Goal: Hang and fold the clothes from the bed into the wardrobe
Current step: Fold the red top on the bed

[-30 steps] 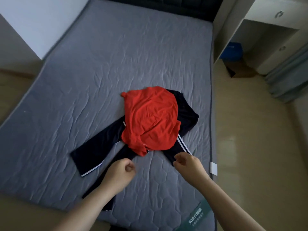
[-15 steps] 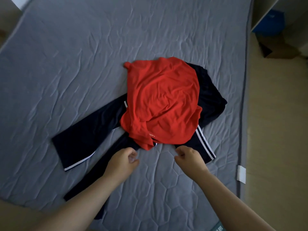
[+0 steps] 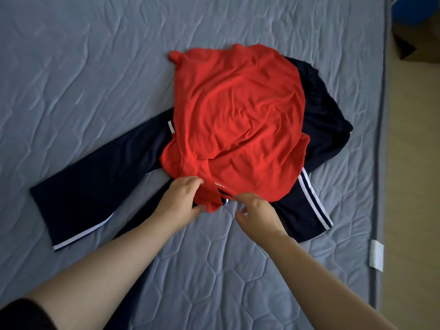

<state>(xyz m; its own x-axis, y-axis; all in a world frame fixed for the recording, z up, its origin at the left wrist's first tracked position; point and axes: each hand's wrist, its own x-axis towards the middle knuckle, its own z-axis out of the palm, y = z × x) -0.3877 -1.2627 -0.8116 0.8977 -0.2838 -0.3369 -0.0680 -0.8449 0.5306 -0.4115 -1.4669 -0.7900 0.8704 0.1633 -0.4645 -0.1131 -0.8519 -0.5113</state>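
A crumpled red-orange shirt (image 3: 238, 120) of thin, soft cloth lies in a heap near the middle of the grey quilted mattress (image 3: 95, 55). It is draped over a pair of dark navy track trousers (image 3: 100, 184) with white side stripes, whose legs splay out to either side beneath it. The left hand (image 3: 181, 201) pinches the shirt's near edge, fingers on top and thumb below with the red cloth between them. The right hand (image 3: 257, 210) hovers just beside that edge with its fingers loosely curled and thumb apart, holding nothing, its fingertips (image 3: 236, 199) at or very near the cloth. The shirt looks light and limp: it should lift with little effort, but it will sag and bunch and keep no shape of its own. Taking it at two well-separated points along the hem or at the shoulders would probably let it fall open for hanging or folding. A deep pinch risks catching the trousers underneath, so only the top layer should be gripped. The wardrobe is out of view.
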